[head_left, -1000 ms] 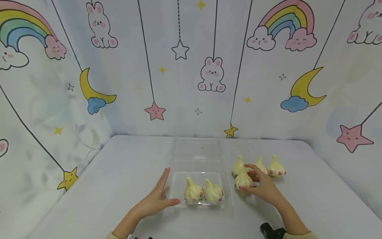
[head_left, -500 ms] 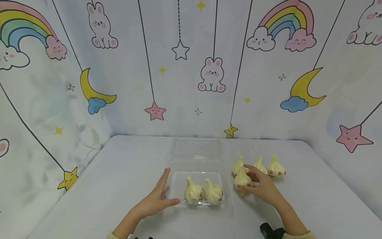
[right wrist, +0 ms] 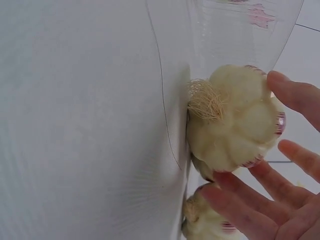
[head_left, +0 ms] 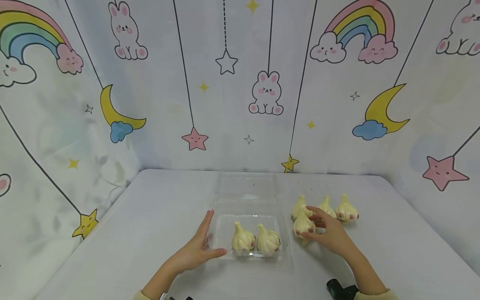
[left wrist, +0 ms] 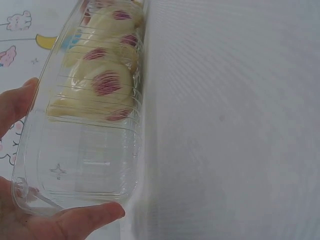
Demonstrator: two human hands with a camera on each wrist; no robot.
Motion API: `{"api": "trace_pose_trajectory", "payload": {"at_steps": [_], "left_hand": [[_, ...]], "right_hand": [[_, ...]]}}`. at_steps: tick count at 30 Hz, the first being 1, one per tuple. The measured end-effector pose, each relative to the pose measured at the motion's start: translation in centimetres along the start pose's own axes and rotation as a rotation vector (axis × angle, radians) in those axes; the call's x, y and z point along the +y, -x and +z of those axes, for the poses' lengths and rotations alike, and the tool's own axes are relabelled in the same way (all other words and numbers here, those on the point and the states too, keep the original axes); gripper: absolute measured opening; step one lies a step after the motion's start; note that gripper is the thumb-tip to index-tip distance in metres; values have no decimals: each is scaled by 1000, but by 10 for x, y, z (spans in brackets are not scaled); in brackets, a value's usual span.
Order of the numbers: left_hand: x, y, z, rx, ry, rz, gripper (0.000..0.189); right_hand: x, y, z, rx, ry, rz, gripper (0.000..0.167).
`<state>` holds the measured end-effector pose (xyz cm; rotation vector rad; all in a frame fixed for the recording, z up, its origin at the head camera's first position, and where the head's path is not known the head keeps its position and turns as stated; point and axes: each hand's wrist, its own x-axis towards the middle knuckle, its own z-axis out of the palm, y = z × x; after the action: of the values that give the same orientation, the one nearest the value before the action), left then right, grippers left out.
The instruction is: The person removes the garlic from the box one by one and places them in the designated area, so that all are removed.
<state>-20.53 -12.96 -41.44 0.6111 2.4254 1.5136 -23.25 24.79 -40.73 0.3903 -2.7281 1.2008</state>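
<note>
In the head view a clear plastic clamshell box lies with its lid folded back, and two garlic bulbs sit side by side in its base. My left hand rests at the box's left end, fingers straight and spread, thumb along the front wall. To the right of the box, my right hand pinches another garlic bulb between thumb and fingers. The right wrist view shows that bulb's pale roots turned toward the tabletop side.
Behind the pinched bulb stand more garlic bulbs, one at the left, one partly hidden by my fingers and one at the right. The open lid lies toward the back. A dark device is at my right wrist.
The bulb in my right hand has shifted slightly to the left, toward the box. The left hand, the box and the other bulbs have not moved.
</note>
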Motion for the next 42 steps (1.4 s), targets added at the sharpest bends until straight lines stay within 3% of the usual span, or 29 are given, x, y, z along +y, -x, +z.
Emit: {"api": "trace_pose_trajectory", "payload": {"at_steps": [7, 23, 42], "left_hand": [[1, 0, 0, -16, 27, 3, 104], [1, 0, 0, -29, 59, 12, 105], [-1, -1, 0, -39, 71, 20, 105]], "right_hand": [[-11, 1, -7, -9, 25, 42, 72], [-43, 7, -20, 64, -3, 17, 65], [-86, 10, -2, 30, -130, -50, 59]]}}
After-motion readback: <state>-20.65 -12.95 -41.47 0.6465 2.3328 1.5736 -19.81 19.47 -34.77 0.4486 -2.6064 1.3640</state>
